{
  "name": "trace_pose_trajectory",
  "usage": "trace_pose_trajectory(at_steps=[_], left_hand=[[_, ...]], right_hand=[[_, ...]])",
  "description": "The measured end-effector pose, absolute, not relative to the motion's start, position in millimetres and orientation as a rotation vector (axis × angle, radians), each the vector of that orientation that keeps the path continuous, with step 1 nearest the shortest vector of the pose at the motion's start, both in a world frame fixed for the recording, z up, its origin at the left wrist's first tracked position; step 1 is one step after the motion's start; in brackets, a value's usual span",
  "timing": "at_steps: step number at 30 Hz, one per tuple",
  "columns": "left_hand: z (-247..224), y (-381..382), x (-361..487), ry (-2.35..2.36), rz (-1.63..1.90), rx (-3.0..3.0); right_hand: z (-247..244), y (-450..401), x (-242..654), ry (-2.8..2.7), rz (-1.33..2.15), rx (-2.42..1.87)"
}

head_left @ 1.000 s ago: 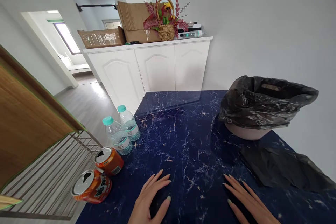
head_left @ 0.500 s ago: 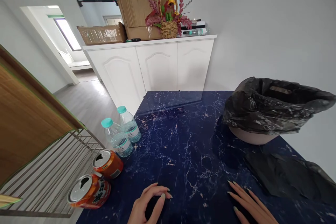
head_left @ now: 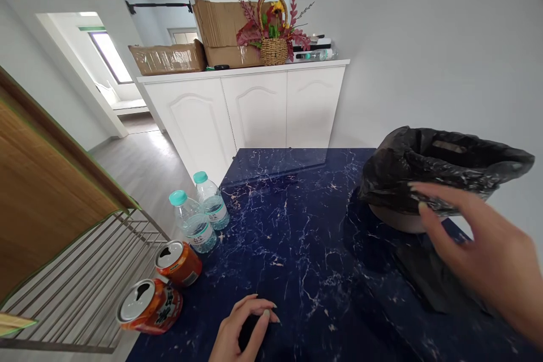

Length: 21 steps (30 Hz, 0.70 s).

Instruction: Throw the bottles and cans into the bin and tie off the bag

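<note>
My left hand [head_left: 246,328] rests on the dark blue marbled table [head_left: 292,226] at the bottom centre, loosely curled with its fingers apart and nothing held. My right hand [head_left: 479,237] is raised at the right, thumb and fingers apart, with nothing between them. It hovers in front of the bin lined with a black bag [head_left: 394,175], covering part of its lower side. Beneath that hand lies a folded black plastic bag [head_left: 428,280], partly hidden by it.
Two orange cans [head_left: 180,263] and two water bottles [head_left: 198,228] with teal caps line the table's left edge. A metal rack [head_left: 85,283] is beside them. Behind the table, a white cabinet [head_left: 258,107] bears cardboard boxes [head_left: 169,58] and a flower basket [head_left: 274,52].
My right hand has lifted off the table and moved up and right, in front of the lined bin. My left hand has stayed almost where it was.
</note>
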<state>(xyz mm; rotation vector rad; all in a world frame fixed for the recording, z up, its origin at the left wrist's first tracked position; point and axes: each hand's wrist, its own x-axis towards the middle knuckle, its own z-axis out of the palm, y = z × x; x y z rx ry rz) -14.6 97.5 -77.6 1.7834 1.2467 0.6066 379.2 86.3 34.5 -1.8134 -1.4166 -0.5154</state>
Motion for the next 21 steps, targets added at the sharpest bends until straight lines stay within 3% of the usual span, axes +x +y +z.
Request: trace_pose_trajectory(at_steps=[5,21], left_hand=[[-67.3,99.1,-11.3,1.244,0.668,1.637],[-67.7,98.8,-7.3,1.288,0.686,1.574]], right_hand=[[60.5,139.2,406.8,-1.320,-0.747,-1.720],[35.1,176.3,461.4,-1.309,-0.849,-2.168]])
